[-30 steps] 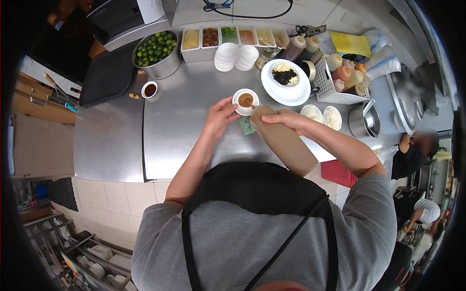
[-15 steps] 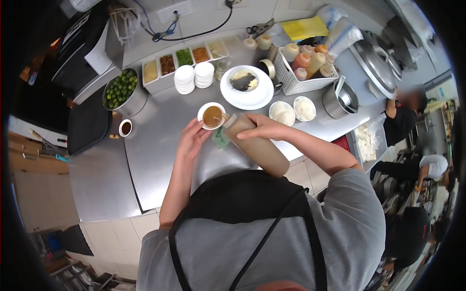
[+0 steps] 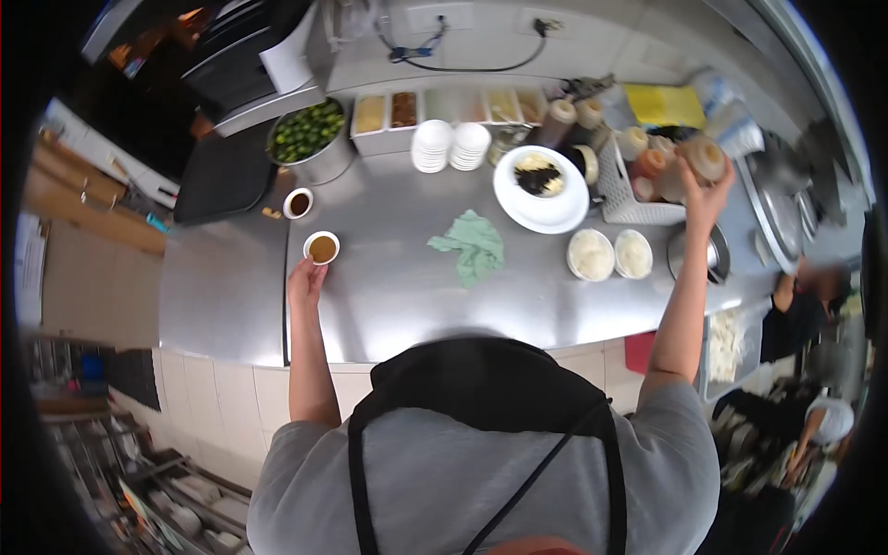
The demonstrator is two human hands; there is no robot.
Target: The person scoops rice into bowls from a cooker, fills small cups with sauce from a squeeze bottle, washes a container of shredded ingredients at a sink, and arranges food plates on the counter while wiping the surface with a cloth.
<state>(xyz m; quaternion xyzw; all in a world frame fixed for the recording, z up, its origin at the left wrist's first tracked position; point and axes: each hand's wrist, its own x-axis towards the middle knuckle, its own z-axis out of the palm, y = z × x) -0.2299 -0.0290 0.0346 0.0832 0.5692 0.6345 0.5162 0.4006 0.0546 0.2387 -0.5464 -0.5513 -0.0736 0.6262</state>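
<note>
Head view: right hand holds bottle (long axis unclear).

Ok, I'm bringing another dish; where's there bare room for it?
Bare steel lies between the sauce cup in the left hand and the green cloth, in front of that cloth, and in front of the black tray. It's crowded at right, where the white plate, rice bowls, metal pot and bottle basket stand close.
</note>
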